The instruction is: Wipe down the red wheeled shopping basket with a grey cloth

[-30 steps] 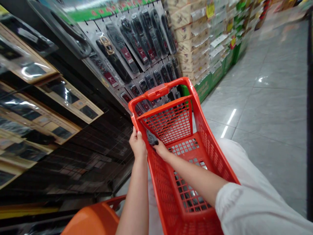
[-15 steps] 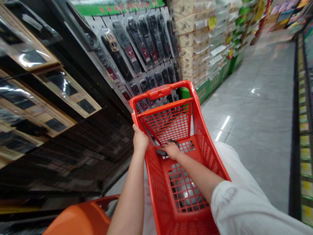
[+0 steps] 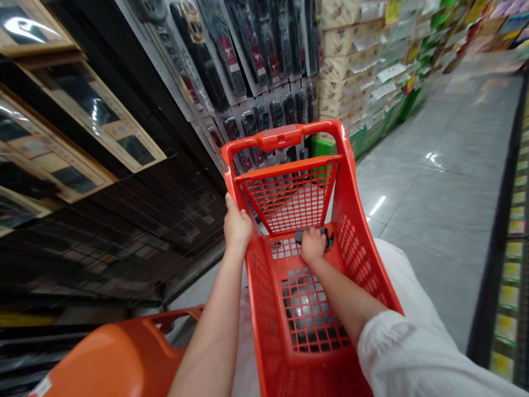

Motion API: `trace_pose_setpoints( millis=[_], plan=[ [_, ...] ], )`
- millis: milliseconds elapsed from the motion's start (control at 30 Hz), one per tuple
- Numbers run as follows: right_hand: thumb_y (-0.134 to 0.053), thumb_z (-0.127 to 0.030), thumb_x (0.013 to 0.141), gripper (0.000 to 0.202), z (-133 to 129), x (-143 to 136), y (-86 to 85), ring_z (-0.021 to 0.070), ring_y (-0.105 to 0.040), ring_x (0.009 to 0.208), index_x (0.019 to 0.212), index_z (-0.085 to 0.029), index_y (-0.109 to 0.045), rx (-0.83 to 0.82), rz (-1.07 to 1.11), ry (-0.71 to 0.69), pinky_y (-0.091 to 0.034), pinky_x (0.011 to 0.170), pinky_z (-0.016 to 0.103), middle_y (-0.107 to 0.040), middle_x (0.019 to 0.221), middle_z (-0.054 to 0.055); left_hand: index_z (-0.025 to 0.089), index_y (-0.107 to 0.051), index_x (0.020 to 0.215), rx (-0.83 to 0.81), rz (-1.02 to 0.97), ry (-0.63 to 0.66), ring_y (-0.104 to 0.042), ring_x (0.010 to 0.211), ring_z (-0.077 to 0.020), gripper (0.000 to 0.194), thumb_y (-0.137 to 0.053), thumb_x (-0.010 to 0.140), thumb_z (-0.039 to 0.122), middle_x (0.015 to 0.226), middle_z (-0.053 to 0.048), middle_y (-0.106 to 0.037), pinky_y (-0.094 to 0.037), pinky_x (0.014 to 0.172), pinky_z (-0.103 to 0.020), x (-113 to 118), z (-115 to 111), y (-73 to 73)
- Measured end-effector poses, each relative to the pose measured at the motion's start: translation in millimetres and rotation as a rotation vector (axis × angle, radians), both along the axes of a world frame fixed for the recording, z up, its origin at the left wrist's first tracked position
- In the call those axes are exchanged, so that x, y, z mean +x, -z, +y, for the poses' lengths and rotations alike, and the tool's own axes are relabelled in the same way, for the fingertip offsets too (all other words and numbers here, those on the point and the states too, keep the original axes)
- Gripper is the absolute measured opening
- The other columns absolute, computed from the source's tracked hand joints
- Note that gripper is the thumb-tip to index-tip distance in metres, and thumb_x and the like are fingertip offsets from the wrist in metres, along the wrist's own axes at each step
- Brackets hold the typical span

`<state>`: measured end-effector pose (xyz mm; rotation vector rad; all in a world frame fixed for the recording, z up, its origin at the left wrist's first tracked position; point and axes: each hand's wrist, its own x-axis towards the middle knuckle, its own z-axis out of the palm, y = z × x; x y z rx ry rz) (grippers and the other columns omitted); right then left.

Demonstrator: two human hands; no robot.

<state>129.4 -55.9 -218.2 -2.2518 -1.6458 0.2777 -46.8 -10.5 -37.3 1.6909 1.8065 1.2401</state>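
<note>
A red shopping cart with grid-like walls stands right in front of me. My left hand is closed round its left rim, thumb on top. Deep inside, near the hinged grid flap, my right hand has its fingers curled over a small dark object at the bottom of the cart. Part of that object shows on both sides of the fingers; what it is cannot be made out.
Packaged belts hang on a rack beyond the cart. Boxed goods lie on dark shelves at left. Stacked packs line the aisle. An orange object is at lower left, grey tiled floor at right.
My right hand and the dark object have shifted to the right across the cart's bottom. My left hand keeps its hold on the rim. The view has shifted a little.
</note>
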Motion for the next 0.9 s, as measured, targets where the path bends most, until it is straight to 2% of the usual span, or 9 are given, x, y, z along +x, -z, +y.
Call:
trace_pose_setpoints(
  millis=[200, 333, 467, 567, 667, 767, 900],
  plan=[
    [-0.032, -0.009, 0.094, 0.038, 18.8, -76.2, -6.0, 0.0275, -0.048, 0.111, 0.114, -0.011, -0.064, -0.09, -0.029, -0.314, -0.037, 0.089, 0.041, -0.058, 0.118, 0.02, 0.015, -0.035, 0.15, -0.027, 0.047, -0.034, -0.066, 0.105, -0.0311, 0.076, -0.057, 0.078, 0.01, 0.117, -0.015, -0.069, -0.045, 0.098, -0.041, 1.2, -3.5, -2.4],
    [-0.033, -0.012, 0.094, 0.039, 31.7, -101.3, -10.5, 0.0283, -0.049, 0.113, 0.113, -0.013, -0.066, -0.128, -0.04, -0.407, -0.039, 0.087, 0.041, -0.057, 0.122, 0.019, 0.017, -0.036, 0.15, -0.038, 0.04, -0.018, -0.068, 0.095, -0.0296, 0.074, -0.057, 0.079, 0.011, 0.11, -0.014, -0.071, -0.046, 0.095, -0.041, 1.4, -5.0, -2.4],
    [-0.042, -0.015, 0.09, 0.036, 34.3, -92.7, -16.2, 0.0299, -0.048, 0.116, 0.116, -0.019, -0.067, -0.146, -0.063, -0.527, -0.039, 0.09, 0.043, -0.058, 0.125, 0.015, 0.02, -0.038, 0.148, -0.035, 0.04, -0.017, -0.068, 0.093, -0.0274, 0.071, -0.056, 0.08, 0.011, 0.109, -0.012, -0.071, -0.047, 0.093, -0.039, 1.1, -6.2, -2.5],
    [-0.052, -0.02, 0.085, 0.032, 20.8, -78.4, -22.4, 0.0297, -0.049, 0.115, 0.11, -0.022, -0.07, -0.156, -0.088, -0.643, -0.04, 0.092, 0.043, -0.061, 0.121, 0.012, 0.019, -0.037, 0.149, -0.042, 0.033, -0.024, -0.068, 0.094, -0.0283, 0.073, -0.056, 0.079, 0.01, 0.109, -0.012, -0.071, -0.046, 0.094, -0.04, 2.4, -8.0, -5.3],
    [-0.059, -0.023, 0.078, 0.028, -7.2, -66.1, -25.3, 0.0288, -0.054, 0.108, 0.102, -0.018, -0.073, -0.147, -0.109, -0.791, -0.043, 0.087, 0.038, -0.064, 0.113, 0.014, 0.017, -0.033, 0.151, -0.078, 0.058, -0.034, -0.068, 0.095, -0.03, 0.074, -0.055, 0.08, 0.01, 0.108, -0.015, -0.071, -0.047, 0.092, -0.041, 5.3, -11.1, -9.9],
    [-0.061, -0.025, 0.075, 0.032, -33.1, -55.3, -23.3, 0.0276, -0.057, 0.098, 0.101, -0.011, -0.071, -0.082, -0.127, -1.024, -0.046, 0.084, 0.036, -0.065, 0.106, 0.016, 0.014, -0.03, 0.152, -0.116, 0.139, -0.049, -0.069, 0.096, -0.0325, 0.072, -0.051, 0.084, 0.011, 0.109, -0.018, -0.07, -0.049, 0.088, -0.042, 8.7, -14.7, -13.7],
    [-0.053, -0.021, 0.078, 0.034, -40.5, -41.0, -20.7, 0.0278, -0.057, 0.098, 0.105, -0.007, -0.069, 0.003, -0.199, -1.202, -0.046, 0.085, 0.037, -0.064, 0.106, 0.016, 0.009, -0.027, 0.153, -0.124, 0.216, -0.05, -0.068, 0.097, -0.0369, 0.068, -0.043, 0.087, 0.01, 0.112, -0.024, -0.068, -0.05, 0.082, -0.046, 12.0, -19.0, -14.7]
  ],
)
